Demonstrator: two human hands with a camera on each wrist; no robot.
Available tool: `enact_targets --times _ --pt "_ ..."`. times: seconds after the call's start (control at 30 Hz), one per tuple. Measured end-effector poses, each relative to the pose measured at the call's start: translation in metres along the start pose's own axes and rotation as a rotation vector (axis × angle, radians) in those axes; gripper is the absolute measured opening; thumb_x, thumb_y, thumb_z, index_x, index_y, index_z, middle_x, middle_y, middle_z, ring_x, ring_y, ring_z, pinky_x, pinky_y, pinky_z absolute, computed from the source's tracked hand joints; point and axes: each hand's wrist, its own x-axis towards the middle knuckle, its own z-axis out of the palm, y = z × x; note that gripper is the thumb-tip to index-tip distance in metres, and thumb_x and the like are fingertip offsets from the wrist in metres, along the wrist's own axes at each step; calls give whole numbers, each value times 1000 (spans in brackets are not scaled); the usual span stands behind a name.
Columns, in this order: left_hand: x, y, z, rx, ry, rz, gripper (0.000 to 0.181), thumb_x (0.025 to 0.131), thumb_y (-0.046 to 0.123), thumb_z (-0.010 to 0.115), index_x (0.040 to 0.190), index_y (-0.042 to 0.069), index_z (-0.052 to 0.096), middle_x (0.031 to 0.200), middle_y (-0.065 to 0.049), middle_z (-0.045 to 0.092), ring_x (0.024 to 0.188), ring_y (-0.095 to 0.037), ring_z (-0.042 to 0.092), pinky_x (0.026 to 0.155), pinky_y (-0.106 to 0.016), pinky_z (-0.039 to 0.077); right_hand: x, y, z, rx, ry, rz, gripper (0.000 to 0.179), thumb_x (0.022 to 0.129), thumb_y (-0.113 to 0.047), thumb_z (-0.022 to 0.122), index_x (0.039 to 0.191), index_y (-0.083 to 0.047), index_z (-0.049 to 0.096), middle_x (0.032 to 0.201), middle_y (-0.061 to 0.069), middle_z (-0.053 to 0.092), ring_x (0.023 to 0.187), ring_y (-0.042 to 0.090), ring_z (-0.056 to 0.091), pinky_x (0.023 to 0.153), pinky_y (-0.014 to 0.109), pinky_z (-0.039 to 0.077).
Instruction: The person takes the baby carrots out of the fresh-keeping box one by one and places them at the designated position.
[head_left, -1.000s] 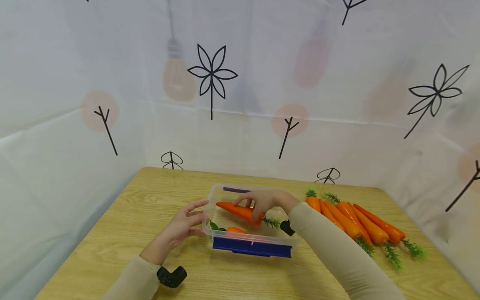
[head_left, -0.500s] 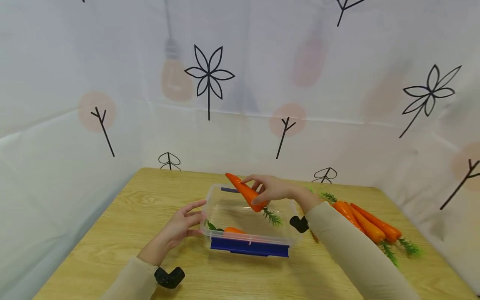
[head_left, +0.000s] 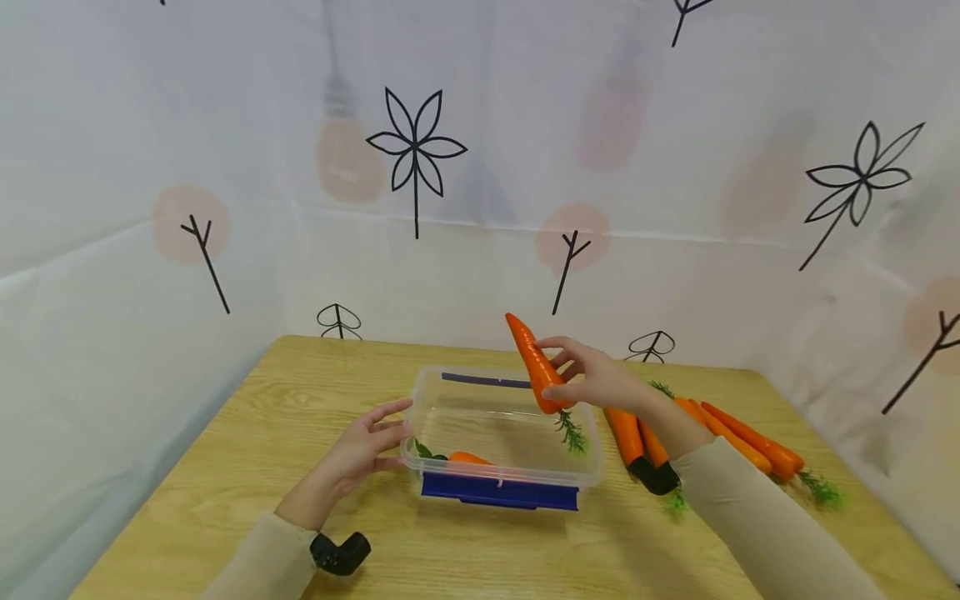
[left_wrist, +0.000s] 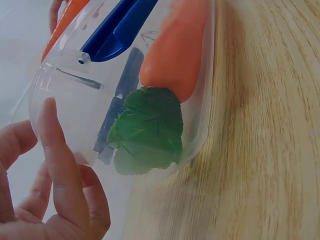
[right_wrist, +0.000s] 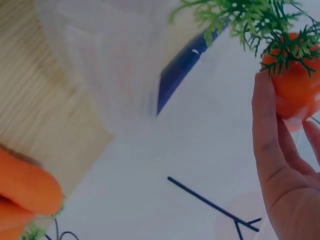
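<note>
My right hand point(head_left: 592, 375) pinches an orange carrot point(head_left: 534, 362) near its thick end, tip pointing up and left. Its feathery green top point(head_left: 572, 433) hangs over the right side of a clear plastic container point(head_left: 498, 482) with blue clips. In the right wrist view the thumb and fingers lie around the carrot point(right_wrist: 295, 95). At the container's left wall, my left hand point(head_left: 363, 446) touches the rim with spread, fairly straight fingers. Inside along the front wall lies another carrot point(left_wrist: 175, 55) with broad green leaves point(left_wrist: 147, 130).
Several carrots point(head_left: 738, 433) with green tops lie on the wooden table point(head_left: 337, 383) right of the container, partly hidden by the right forearm. A white patterned curtain point(head_left: 480, 275) stands behind the table.
My right hand has lifted the carrot up out of the container and carried it rightward, turning it more upright. My left hand has stayed at the container's left wall.
</note>
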Motion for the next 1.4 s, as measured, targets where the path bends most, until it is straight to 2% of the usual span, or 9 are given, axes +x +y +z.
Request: enact_targets --times 0.2,0.43,0.67,0.8,0.93,1.2,1.4 --pt "-2 -1 -2 1 -6 -1 56 93 14 59 142 6 36 129 -23 45 104 -30 55 70 -32 54 -23 6 -3 12 125 35 66 84 -27 71 140 -17 38 116 17 53 96 27 57 72 39 52" --pt "-3 -1 -2 -2 -9 0 56 94 14 58 143 5 34 130 -22 44 105 -31 54 71 -31 54 -44 17 -7 97 245 75 65 85 -24 70 140 -13 38 120 22 49 96 33 55 71 39 53" --pt "-3 -1 -2 2 -8 -3 57 93 16 59 143 6 34 130 -23 44 104 -32 54 70 -31 54 -67 36 -8 114 298 126 65 88 -24 66 142 -9 34 123 25 47 100 35 54 71 40 54" --pt "-3 0 -1 0 -12 -6 58 92 17 61 143 7 35 128 -21 45 104 -32 54 69 -30 54 -77 47 -5 153 330 111 62 90 -19 64 142 -5 34 121 28 47 97 37 56 67 39 55" --pt "-3 0 0 4 -7 -9 58 92 17 61 142 7 36 126 -20 48 103 -30 55 68 -29 54 -85 56 -2 151 355 127 60 91 -19 63 141 -2 35 122 30 46 93 32 58 66 40 55" --pt "-3 0 1 0 -11 -4 59 91 18 62 142 7 36 125 -19 49 100 -28 57 68 -29 54 -93 76 9 181 375 214 62 90 -23 64 140 -2 35 120 27 48 70 24 58 65 43 53" --pt "-2 1 2 -1 -10 -2 59 91 18 62 142 6 36 125 -19 49 102 -29 56 68 -29 54 -93 88 22 182 381 268 62 88 -24 67 139 -2 39 122 29 46 69 26 59 63 40 53"
